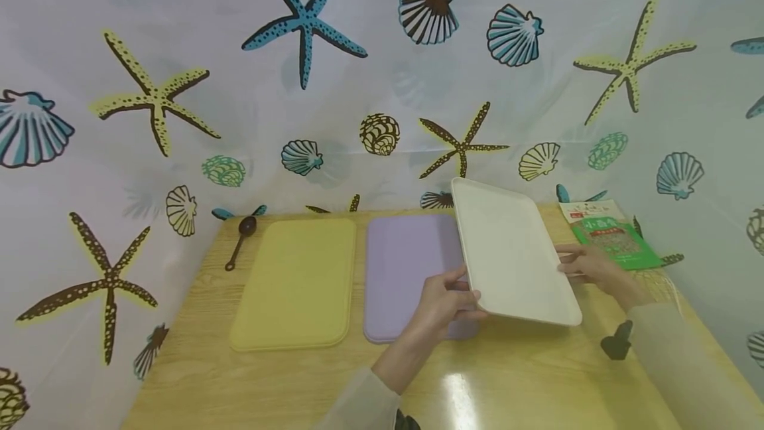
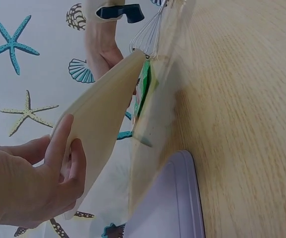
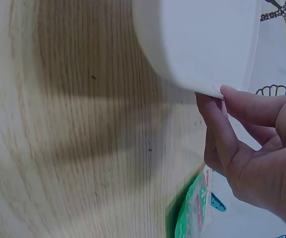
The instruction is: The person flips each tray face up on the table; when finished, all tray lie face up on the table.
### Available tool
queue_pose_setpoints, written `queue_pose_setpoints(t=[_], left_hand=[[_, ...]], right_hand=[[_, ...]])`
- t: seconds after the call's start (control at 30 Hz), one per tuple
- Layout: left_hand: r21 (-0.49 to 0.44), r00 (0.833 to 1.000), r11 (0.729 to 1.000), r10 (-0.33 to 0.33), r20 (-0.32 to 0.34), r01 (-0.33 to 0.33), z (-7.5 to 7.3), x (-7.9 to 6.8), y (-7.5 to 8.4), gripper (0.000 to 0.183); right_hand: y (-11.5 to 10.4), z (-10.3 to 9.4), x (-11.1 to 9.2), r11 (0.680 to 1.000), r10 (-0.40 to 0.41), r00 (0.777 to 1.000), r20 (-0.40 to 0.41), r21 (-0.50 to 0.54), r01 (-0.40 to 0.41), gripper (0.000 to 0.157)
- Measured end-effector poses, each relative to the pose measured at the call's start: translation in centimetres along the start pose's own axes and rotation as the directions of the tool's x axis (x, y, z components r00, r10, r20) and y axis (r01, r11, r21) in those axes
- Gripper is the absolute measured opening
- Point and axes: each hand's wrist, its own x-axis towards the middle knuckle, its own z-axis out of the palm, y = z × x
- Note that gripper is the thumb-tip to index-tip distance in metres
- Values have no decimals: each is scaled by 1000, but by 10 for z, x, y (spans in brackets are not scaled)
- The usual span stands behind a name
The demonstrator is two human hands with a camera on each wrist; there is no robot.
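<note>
A white rectangular tray (image 1: pixel 513 251) is held tilted above the wooden table, its left side raised over the purple tray. My left hand (image 1: pixel 444 300) grips its left edge, thumb on the upper face and fingers beneath, as the left wrist view shows on the tray's underside (image 2: pixel 103 119). The right edge is pinched by my right hand (image 1: pixel 587 269); in the right wrist view the thumb and fingers of that hand (image 3: pixel 252 134) meet at the rim. The purple tray (image 1: pixel 406 271) lies flat on the table, partly covered from view by the white one.
A yellow tray (image 1: pixel 295 284) lies to the left, with a dark brown spoon (image 1: pixel 241 241) beside it. At the back right is a green food packet (image 1: pixel 615 237). A wire whisk (image 2: pixel 150 32) shows near the right arm. A patterned curtain (image 1: pixel 358 98) closes the back.
</note>
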Motion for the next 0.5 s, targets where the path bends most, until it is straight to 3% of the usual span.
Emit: queue_pose_setpoints(t=[0.3,0.5], left_hand=[[19,997,998,-65,-49,66,-4,12,-13,56],[34,996,996,-76,-51,78,-6,17,-19,52]], right_hand=[[0,-13,-9,998,-22,1000,-12,-55,22,61],[-1,-19,-13,996,-23,1000,-16,-81,21,63]])
